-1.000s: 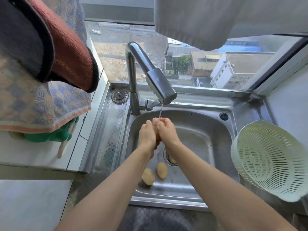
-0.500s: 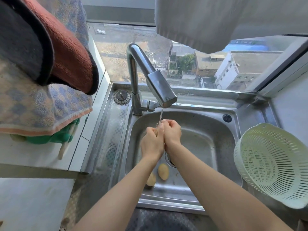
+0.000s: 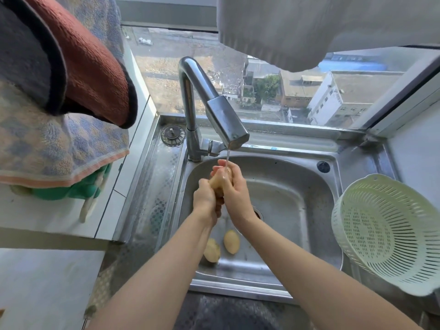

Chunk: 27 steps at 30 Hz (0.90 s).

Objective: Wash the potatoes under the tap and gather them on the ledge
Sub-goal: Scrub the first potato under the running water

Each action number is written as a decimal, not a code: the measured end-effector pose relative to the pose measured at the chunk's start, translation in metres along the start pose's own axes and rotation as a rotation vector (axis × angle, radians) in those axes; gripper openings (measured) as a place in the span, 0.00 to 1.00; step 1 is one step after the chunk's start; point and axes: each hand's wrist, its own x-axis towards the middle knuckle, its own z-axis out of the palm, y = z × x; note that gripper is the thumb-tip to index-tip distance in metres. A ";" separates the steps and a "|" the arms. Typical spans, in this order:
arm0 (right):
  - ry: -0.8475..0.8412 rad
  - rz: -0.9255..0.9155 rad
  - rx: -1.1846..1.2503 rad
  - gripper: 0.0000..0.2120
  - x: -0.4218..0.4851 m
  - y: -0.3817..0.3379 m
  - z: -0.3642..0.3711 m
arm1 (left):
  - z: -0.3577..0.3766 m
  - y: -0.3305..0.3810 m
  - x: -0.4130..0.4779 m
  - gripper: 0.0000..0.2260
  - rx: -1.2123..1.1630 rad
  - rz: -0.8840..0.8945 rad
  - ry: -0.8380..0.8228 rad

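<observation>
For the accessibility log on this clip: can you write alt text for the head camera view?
Both hands, left hand and right hand, rub a potato under a thin stream from the tap over a steel sink. Two more potatoes lie in the basin, and a white colander sits at the right.

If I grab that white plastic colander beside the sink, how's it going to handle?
Likely light: the colander is thin, slotted plastic. It leans tilted at the sink edge, so a nudge may tip or slide it. Probably stiff enough for a one-handed lift.
</observation>
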 end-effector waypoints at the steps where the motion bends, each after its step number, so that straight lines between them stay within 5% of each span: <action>1: -0.030 -0.005 -0.015 0.04 0.001 -0.002 -0.003 | 0.000 0.000 -0.002 0.19 0.025 0.020 -0.015; 5: 0.173 0.214 0.024 0.12 0.022 -0.010 -0.001 | 0.008 -0.012 -0.013 0.24 0.149 0.280 0.018; 10: 0.028 -0.104 -0.148 0.05 -0.001 -0.004 0.003 | 0.000 -0.002 -0.006 0.17 -0.052 -0.029 -0.086; 13: 0.076 0.152 -0.037 0.03 0.019 -0.009 -0.002 | 0.002 -0.007 -0.013 0.23 0.131 0.057 -0.067; 15: 0.197 0.255 -0.060 0.10 0.024 -0.008 0.002 | 0.006 -0.012 -0.013 0.30 0.222 0.191 -0.020; 17: 0.225 0.139 -0.129 0.12 0.014 -0.005 0.008 | 0.005 -0.010 -0.013 0.28 0.237 0.230 0.015; 20: -0.001 -0.163 -0.210 0.06 -0.004 -0.007 0.005 | -0.004 0.000 -0.011 0.19 0.071 -0.026 -0.121; 22: -0.089 -0.112 -0.244 0.04 0.005 -0.010 -0.006 | -0.008 -0.001 -0.013 0.21 0.174 -0.056 -0.202; 27: 0.183 0.204 -0.148 0.18 0.023 -0.005 0.001 | 0.001 -0.010 -0.021 0.30 0.376 0.331 -0.010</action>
